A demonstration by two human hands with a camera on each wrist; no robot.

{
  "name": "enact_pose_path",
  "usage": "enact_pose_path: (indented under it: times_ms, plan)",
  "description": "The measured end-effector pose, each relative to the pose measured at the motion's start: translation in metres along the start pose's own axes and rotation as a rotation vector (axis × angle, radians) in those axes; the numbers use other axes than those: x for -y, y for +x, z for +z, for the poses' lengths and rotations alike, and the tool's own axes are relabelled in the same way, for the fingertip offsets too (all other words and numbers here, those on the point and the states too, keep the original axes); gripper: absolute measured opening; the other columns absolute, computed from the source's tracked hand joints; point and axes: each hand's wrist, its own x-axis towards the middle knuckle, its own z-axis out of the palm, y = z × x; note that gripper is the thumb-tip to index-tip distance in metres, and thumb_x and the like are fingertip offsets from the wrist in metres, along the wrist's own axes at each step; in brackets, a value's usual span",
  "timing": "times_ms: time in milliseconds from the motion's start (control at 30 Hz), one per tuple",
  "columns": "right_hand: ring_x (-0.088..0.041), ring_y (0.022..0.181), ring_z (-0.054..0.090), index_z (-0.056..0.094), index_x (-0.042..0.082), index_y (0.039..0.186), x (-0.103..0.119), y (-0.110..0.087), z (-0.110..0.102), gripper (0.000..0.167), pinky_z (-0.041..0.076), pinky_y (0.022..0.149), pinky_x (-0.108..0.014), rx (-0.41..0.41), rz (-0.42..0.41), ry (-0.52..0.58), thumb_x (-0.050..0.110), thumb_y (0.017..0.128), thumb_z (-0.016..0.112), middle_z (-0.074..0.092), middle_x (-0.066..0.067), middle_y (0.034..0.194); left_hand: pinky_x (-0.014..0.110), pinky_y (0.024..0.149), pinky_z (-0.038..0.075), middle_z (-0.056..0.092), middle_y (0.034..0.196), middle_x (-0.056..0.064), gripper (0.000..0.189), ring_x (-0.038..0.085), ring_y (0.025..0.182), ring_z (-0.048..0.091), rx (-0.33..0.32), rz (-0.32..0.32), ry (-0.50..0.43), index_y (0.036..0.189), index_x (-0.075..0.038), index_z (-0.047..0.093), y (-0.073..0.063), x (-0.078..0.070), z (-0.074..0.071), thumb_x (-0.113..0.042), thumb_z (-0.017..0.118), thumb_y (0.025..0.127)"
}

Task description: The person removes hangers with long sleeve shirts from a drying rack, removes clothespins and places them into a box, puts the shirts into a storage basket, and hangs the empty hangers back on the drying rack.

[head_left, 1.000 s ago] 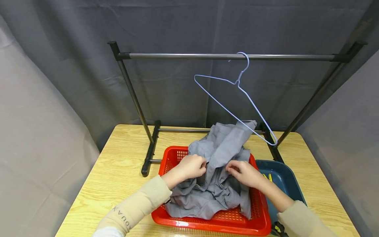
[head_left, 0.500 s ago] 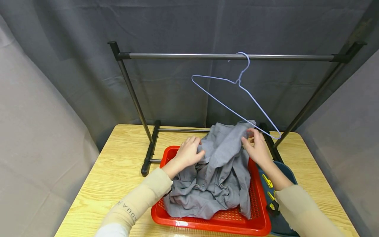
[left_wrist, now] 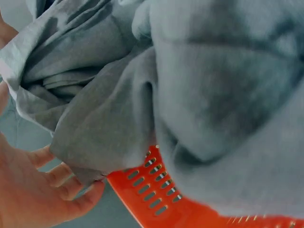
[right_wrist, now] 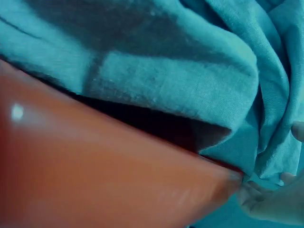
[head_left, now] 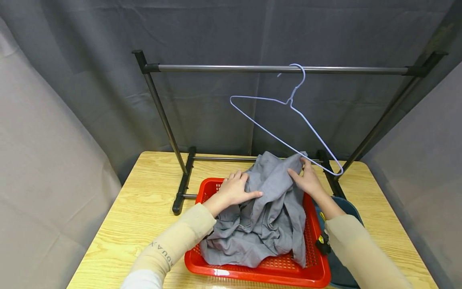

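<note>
A crumpled grey garment [head_left: 267, 200] fills most of a red perforated basket [head_left: 260, 275] and rises in folds over its back edge. My left hand [head_left: 236, 188] rests against the garment's left side, fingers spread, thumb stretched across the cloth. In the left wrist view the fingertips [left_wrist: 71, 185] lie along a loose cloth edge. My right hand [head_left: 306, 176] holds the garment's upper right edge, thumb in front and fingers round the outer side. In the right wrist view only part of this right hand [right_wrist: 273, 199] shows, beside the basket's corner [right_wrist: 118, 171].
A lilac hanger [head_left: 288, 100] hangs from the bar [head_left: 216, 69] of a metal rack, just above the garment. A dark blue tray [head_left: 343, 265] stands right of the basket, partly under the right sleeve [head_left: 361, 249], with yellow-and-black items. Wooden table [head_left: 133, 208] shows at left.
From inside the basket both hands have moved back to the garment's upper sides, spreading apart. The garment's top end has come down and left. The hanger has swung slightly.
</note>
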Motion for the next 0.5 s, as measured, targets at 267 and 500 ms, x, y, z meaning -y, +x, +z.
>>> enact_pose_path:
  times_ms: [267,500]
  plan:
    - [-0.055,0.117,0.034,0.002,-0.002,0.141,0.000,0.008,0.003,0.079,0.029,0.097,-0.056,0.147,0.107,-0.019,0.037,0.090,0.048,0.022,-0.043,0.134,0.043,0.098,0.033,0.043,0.132,0.011,0.084,0.028,0.118,0.040,-0.007,0.010,0.044,0.130,-0.007,0.045,0.001,-0.003,0.007,-0.069,0.051,0.074]
    - [-0.056,0.120,0.029,0.002,-0.006,0.141,0.002,0.011,0.004,0.079,0.027,0.099,-0.055,0.224,0.148,-0.052,0.036,0.091,0.046,0.018,-0.043,0.136,0.040,0.089,0.042,0.046,0.123,0.010,0.082,0.026,0.111,0.044,-0.015,0.008,0.049,0.126,-0.005,0.047,0.002,-0.006,0.013,-0.067,0.056,0.073]
